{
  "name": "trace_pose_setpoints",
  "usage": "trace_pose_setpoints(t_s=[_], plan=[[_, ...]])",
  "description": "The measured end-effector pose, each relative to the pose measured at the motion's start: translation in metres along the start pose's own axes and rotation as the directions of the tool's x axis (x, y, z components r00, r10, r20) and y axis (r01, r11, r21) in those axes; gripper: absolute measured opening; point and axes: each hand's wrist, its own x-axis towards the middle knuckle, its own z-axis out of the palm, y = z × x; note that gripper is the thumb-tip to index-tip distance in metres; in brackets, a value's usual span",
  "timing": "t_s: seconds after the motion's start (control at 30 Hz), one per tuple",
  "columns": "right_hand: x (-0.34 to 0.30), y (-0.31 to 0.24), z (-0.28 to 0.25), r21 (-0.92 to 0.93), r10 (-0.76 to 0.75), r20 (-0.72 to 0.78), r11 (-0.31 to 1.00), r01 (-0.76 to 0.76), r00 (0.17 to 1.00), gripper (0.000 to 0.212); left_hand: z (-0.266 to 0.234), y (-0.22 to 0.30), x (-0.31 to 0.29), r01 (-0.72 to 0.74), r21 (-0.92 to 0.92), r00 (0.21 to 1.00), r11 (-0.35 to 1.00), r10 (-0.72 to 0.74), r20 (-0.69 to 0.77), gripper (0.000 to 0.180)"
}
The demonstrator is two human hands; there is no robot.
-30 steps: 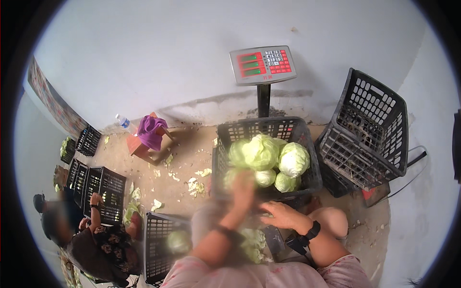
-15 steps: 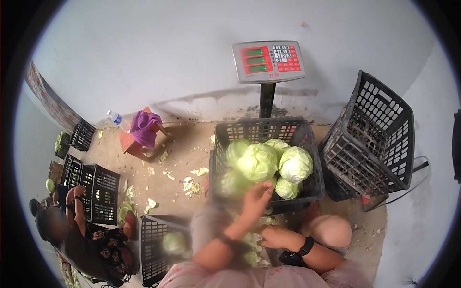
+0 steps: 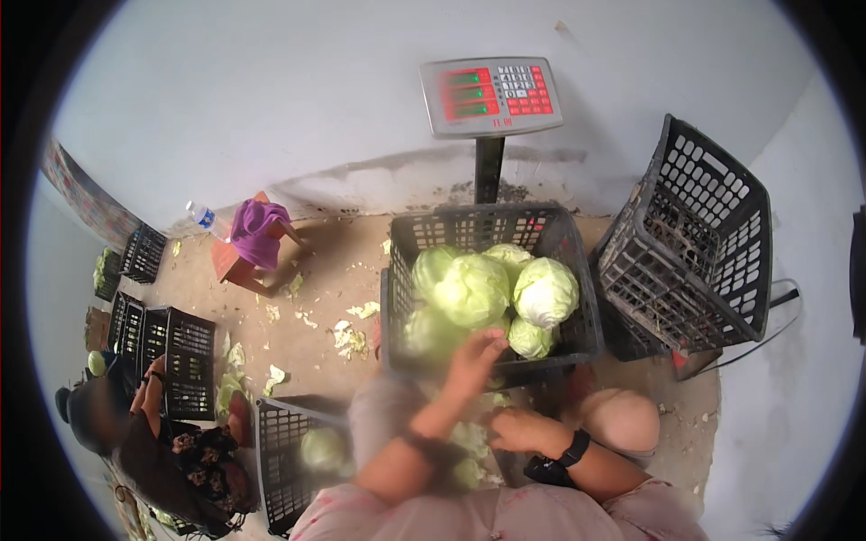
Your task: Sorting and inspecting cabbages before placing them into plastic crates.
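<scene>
My left hand (image 3: 473, 362) is over the near rim of a black plastic crate (image 3: 582, 316), its fingers drawn together beside the cabbages. What they pinch, if anything, cannot be made out. In that crate lie several pale green cabbages (image 3: 471, 290), the left ones hazy. My right hand (image 3: 516, 431) is low in front of the crate, next to blurred cabbage leaves (image 3: 469, 440) between my legs. Its fingertips are partly hidden, so its grip is unclear. A dark band circles my right wrist.
Behind the crate rises a scale display (image 3: 492, 96). Tilted black crates (image 3: 690, 243) stand at right. Left are a crate (image 3: 281, 478) with a cabbage (image 3: 323, 450), a stool (image 3: 236, 268) with purple cloth (image 3: 257, 233), and leaf scraps (image 3: 350, 338). A co-worker (image 3: 149, 460) sits far left near crates.
The whole view has shifted slightly, so the scene sits a little higher and further left. My hands keep nearly the same places by the crate. The co-worker's hands are slightly lower.
</scene>
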Motion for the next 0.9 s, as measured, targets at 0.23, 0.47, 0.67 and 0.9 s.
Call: trace_pose_setpoints(t_s=[0.23,0.47,0.67,0.9], plan=[[-0.011,-0.002,-0.011,-0.020,0.041,-0.257,0.999,-0.048,0.966,0.022,-0.006,0.018,0.009,-0.011,-0.149,0.999,0.989,0.018,0.045,0.036],[-0.019,-0.011,0.009,-0.018,0.129,-0.230,0.990,-0.136,0.965,0.022,-0.015,0.011,0.001,0.033,-0.218,0.999,0.975,-0.023,0.048,0.025],[-0.038,-0.030,0.015,0.037,0.121,-0.315,0.993,-0.116,0.941,0.020,-0.019,0.002,-0.006,0.044,-0.227,0.997,0.973,-0.028,0.072,0.023],[-0.040,0.003,0.018,-0.001,0.116,-0.269,0.993,-0.121,0.956,0.024,-0.044,0.008,0.007,-0.244,-0.204,0.959,0.948,0.205,-0.195,0.022]])
